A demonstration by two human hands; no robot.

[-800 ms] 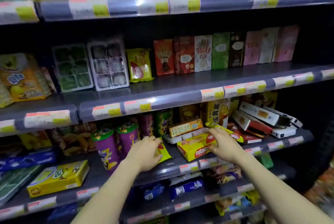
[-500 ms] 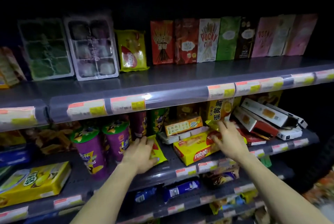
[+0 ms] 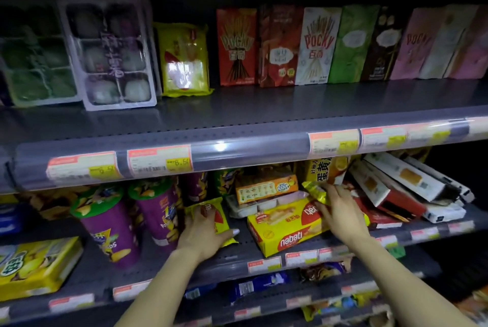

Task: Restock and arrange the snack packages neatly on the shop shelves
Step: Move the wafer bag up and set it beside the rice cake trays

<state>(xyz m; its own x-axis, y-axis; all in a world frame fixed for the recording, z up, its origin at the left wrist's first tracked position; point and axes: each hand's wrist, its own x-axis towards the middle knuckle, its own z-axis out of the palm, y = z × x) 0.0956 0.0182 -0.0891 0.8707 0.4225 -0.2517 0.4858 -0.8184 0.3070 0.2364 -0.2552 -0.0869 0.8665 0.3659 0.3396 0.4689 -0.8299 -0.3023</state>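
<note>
Middle shelf (image 3: 245, 250): left hand (image 3: 202, 234) grips a small yellow-and-red foil snack packet (image 3: 220, 217), fingers curled round its edges, just right of the purple cylindrical snack tubs (image 3: 111, 226). Right hand (image 3: 340, 214) pinches a crinkled yellow foil packet (image 3: 314, 190) above the yellow cardboard Nabati wafer box (image 3: 286, 227). Slanted white and red flat boxes (image 3: 406, 189) lie far right.

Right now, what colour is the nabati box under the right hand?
Yellow with a red end panel: the nabati box, clearest in the head view.
</note>
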